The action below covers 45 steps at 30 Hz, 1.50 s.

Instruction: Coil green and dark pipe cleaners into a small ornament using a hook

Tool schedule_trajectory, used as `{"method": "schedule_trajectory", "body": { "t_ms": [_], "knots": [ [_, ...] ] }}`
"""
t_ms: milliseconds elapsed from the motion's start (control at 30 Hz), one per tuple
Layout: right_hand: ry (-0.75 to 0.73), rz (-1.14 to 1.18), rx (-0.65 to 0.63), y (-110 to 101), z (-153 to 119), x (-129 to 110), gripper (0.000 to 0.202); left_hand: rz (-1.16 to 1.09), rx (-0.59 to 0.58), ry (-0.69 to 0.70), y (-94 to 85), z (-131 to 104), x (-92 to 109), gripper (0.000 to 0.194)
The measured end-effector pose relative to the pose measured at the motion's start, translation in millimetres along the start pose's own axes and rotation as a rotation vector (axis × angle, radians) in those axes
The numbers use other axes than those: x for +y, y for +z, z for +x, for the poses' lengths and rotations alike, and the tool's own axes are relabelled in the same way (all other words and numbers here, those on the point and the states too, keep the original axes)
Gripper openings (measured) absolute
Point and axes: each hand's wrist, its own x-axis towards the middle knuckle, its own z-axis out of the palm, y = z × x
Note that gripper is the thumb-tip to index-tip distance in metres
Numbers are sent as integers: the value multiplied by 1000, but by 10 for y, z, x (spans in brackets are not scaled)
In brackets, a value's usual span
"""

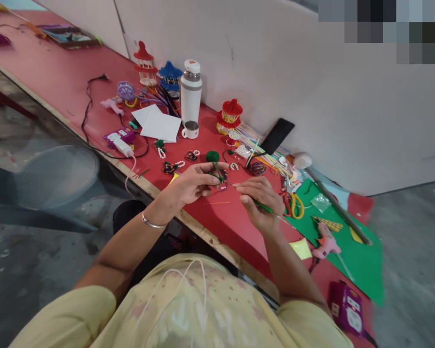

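My left hand [194,184] pinches a piece of green yarn [220,179] between thumb and fingers, with a strand running over the forefinger. My right hand [263,202] is closed around a crochet hook [264,207] with a green handle, its thin metal tip pointing at the yarn in the left hand. Just behind the left fingers sits a green yarn ball [212,156]. A multicoloured yarn ball [257,168] lies beyond the right hand. Small crocheted pieces with white bead loops [169,167] rest left of my left hand.
A white flask [191,94] and steel-lined cup [191,129] stand at the back, near white paper [161,124]. On the right are yellow-handled scissors [297,206], a mallet [333,203], a pink glue gun [326,240] and a green sheet [366,266]. A phone [278,136] leans against the wall.
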Motion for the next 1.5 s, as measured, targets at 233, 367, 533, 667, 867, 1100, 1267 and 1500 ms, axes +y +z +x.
{"method": "schedule_trajectory", "body": {
  "t_ms": [233,367,533,667,867,1100,1267,1500],
  "knots": [
    [449,-14,18,139,33,-84,29,135,166,267,43,36,-128,60],
    [439,-23,-62,229,79,-99,26,183,195,345,80,14,-135,59],
    [381,-43,-43,294,94,-71,24,207,197,374,112,-23,-137,55],
    [360,-77,-52,268,92,-64,20,214,187,391,105,-10,-166,52],
    [363,-90,-65,235,94,-88,24,176,191,365,98,-9,-174,51],
    [429,111,329,206,129,-71,81,-42,163,194,122,-42,-115,47],
    [674,240,465,225,147,-47,83,-120,88,152,70,-12,-149,43],
    [708,386,469,305,169,-27,73,-160,64,136,69,-9,-153,41]
  ]
}}
